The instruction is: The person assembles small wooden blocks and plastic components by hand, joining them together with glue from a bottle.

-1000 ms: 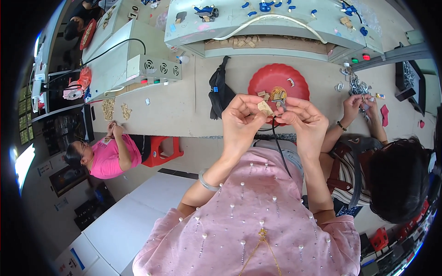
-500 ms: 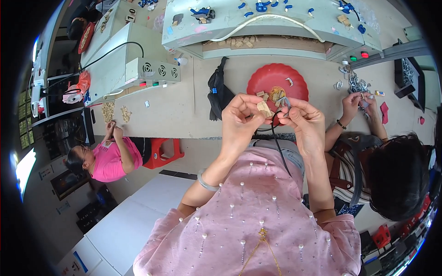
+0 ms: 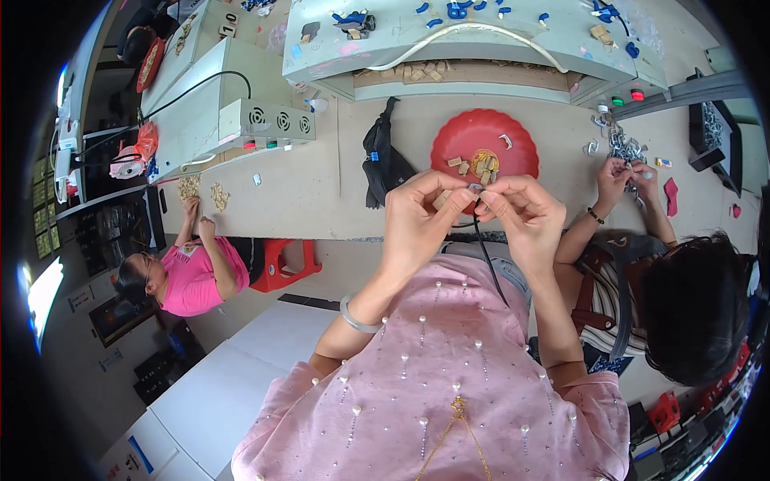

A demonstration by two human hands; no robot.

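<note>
Head view: small grey piece [image 3: 475, 187] between both hands' fingers [image 3: 460, 198].

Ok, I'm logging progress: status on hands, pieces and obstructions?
Left hand holding tan block, partly hidden. Right hand pinching grey piece, beside left fingertips. Black cable between wrists; red tray behind hands in view.
</note>
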